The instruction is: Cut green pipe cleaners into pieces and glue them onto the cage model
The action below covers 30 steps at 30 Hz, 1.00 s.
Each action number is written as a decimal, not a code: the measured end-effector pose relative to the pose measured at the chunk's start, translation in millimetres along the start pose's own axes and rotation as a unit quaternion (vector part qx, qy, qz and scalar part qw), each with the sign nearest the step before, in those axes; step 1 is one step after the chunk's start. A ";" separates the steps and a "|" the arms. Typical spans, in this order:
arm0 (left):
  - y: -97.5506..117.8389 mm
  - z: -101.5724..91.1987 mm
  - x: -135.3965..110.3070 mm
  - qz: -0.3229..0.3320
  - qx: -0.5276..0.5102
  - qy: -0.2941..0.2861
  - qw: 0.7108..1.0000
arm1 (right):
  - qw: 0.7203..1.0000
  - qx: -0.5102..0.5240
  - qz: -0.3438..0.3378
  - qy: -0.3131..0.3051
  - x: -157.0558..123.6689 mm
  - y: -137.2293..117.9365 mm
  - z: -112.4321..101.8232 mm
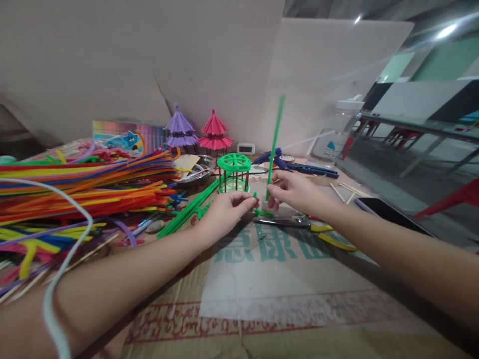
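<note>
My right hand [290, 192] pinches a long green pipe cleaner [277, 134], held nearly upright and slightly blurred at the top. Between the fingertips of my left hand [232, 212] is a short green pipe cleaner piece [255, 195], mostly covered by the fingers. Just behind that hand stands a small round frame [234, 162] with a green spoked top and brown posts. Scissors [284, 220] with yellow handles lie below my right hand, beside a few green scraps [264, 213]. A bundle of green pipe cleaners [189, 212] rests to the left.
Many coloured pipe cleaners [93, 184] pile up at left, crossed by a white cable [77, 204]. Purple [179, 127] and pink [215, 130] pagoda roofs stand behind. A blue glue gun [275, 158], plastic jug [335, 129] and dark phone-like slab [389, 214] lie right.
</note>
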<state>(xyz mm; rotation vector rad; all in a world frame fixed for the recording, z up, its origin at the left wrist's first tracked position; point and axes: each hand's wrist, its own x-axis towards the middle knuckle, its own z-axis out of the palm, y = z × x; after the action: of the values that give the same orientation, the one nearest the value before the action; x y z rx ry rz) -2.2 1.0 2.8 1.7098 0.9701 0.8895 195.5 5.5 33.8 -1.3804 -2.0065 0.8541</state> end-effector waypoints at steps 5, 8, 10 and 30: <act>1.4 -0.3 0.7 -0.007 0.007 -0.004 1.000 | 0.989 0.130 -0.061 0.039 -19.2 3.7 27.3; 1.9 -0.2 0.4 -0.001 0.025 -0.016 1.000 | 0.991 0.099 -0.061 0.070 -20.3 13.0 35.7; 2.9 0.2 -0.1 0.003 0.035 -0.024 0.999 | 0.991 0.095 -0.062 0.075 -20.1 16.6 37.4; -0.6 0.2 -0.2 0.015 0.045 -0.070 0.996 | 0.969 0.239 -0.037 0.050 -19.0 14.2 39.2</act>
<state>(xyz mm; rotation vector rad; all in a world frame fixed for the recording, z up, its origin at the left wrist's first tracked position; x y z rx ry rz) -2.2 0.9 2.2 1.8413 0.9029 0.7437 180.9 -16.1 -3.8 -1.0445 -1.6223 1.1184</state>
